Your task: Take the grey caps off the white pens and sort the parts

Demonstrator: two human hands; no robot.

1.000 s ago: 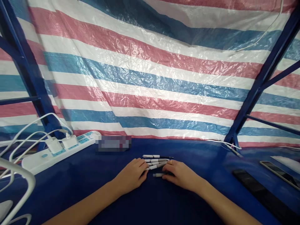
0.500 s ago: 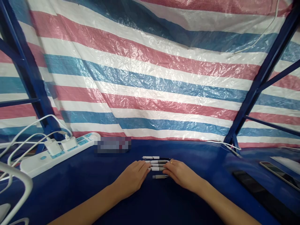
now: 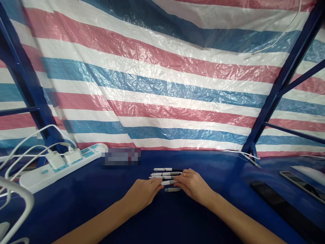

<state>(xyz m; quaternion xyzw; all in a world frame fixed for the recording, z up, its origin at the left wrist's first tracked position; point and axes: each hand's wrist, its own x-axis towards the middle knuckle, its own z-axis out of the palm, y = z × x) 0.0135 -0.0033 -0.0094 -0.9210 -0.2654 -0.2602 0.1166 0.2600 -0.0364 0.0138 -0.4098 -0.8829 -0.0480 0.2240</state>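
Observation:
Several white-and-black pens (image 3: 166,174) lie side by side on the dark blue tabletop (image 3: 223,166), roughly parallel and pointing sideways. A shorter grey-and-white pen (image 3: 172,189) lies nearest me, just below the others. My left hand (image 3: 143,194) rests flat, its fingertips against the lowest long pen. My right hand (image 3: 193,185), wearing a gold ring, lies over the right ends of the pens and hides them. Neither hand visibly holds a pen.
A white power strip (image 3: 61,166) with white chargers and cables lies at the left, behind a white wire rack (image 3: 15,203). A pixelated object (image 3: 121,157) sits at the back edge. A phone (image 3: 302,184) and a black strip (image 3: 279,200) lie at the right, before a striped tarpaulin (image 3: 162,91).
The pens have gone from a slanted fan to a neater parallel row, and their left ends have slid left. My hands have drawn slightly back from the pens' middle.

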